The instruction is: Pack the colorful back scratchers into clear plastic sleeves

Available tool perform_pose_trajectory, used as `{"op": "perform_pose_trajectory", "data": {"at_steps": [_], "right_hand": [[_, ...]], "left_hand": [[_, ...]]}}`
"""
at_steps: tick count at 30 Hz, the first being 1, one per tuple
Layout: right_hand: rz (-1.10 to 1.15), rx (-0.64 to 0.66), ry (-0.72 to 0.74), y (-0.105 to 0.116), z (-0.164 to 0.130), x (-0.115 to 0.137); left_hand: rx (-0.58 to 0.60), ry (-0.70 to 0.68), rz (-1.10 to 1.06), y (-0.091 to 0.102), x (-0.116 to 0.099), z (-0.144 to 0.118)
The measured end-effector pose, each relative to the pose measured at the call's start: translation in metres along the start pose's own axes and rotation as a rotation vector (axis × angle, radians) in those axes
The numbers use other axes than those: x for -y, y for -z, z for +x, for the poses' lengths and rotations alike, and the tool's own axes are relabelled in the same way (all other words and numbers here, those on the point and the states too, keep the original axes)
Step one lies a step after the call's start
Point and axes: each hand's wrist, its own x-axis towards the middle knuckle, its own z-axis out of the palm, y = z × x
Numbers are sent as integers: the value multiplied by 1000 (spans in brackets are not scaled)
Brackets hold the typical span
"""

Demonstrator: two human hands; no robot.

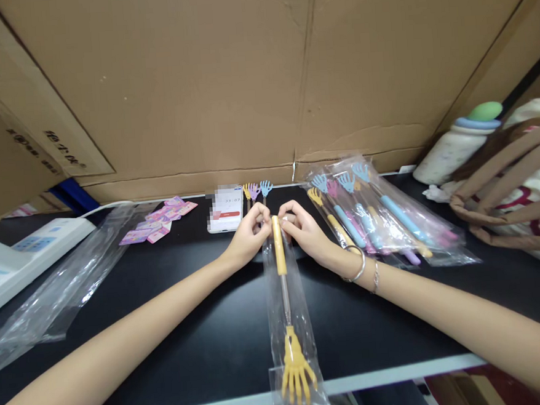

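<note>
A yellow back scratcher (280, 257) lies inside a long clear plastic bag (299, 299), its hand-shaped end toward me and past the table's front edge. My left hand (252, 229) is closed in a pinch on the far end of the bag, left of the handle. On the other side of the handle, my right hand (303, 228) pinches the same end, with bracelets on its wrist. Just beyond my hands lie a few loose back scratchers (254, 192), partly hidden. Bagged back scratchers (391, 215) in several colours are piled to the right.
At the left, empty clear bags (67, 284) lie beside a white device (28, 256). Small pink and purple cards (160, 219) are scattered near a phone (227, 211). A bottle (455, 146) and a fabric bag (519, 191) stand at the right. Cardboard (261, 73) walls the back.
</note>
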Motion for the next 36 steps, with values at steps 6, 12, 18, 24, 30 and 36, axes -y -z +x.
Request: {"op": "perform_pose_trajectory", "data": {"at_steps": [6,12,18,24,30,36], "right_hand": [[21,16,14,0,-1,-1],[32,16,-14,0,-2,2],[58,24,-13,3,-1,-1],[71,30,-3,3,0,-3],[48,28,-33,1,-2,4],[73,20,-66,1,-2,3]], "left_hand": [[-5,-8,2,-1,-4,0],[6,-10,-21,-2,-5,0],[31,4,-35,-2,-3,-1],[30,0,-3,-1,-2,-1],[26,11,30,0,-5,-3],[19,22,48,0,-7,-4]]}}
